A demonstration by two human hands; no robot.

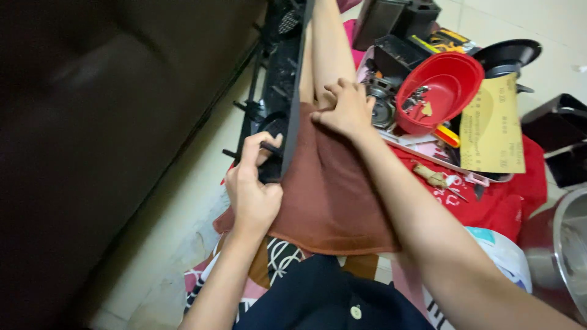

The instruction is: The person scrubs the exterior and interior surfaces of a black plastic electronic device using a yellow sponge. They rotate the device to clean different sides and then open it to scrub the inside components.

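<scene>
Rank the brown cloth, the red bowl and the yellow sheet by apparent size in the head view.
1. brown cloth, clearly largest.
2 and 3. red bowl and yellow sheet look about alike; not ranked.

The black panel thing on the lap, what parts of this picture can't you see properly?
- Black panel: head view, seen edge-on; its face is turned away.
- Left hand: fingertips hidden behind the panel.
- Red bowl: small parts inside too tiny to identify.
- Metal pot: cut off by the right edge.
</scene>
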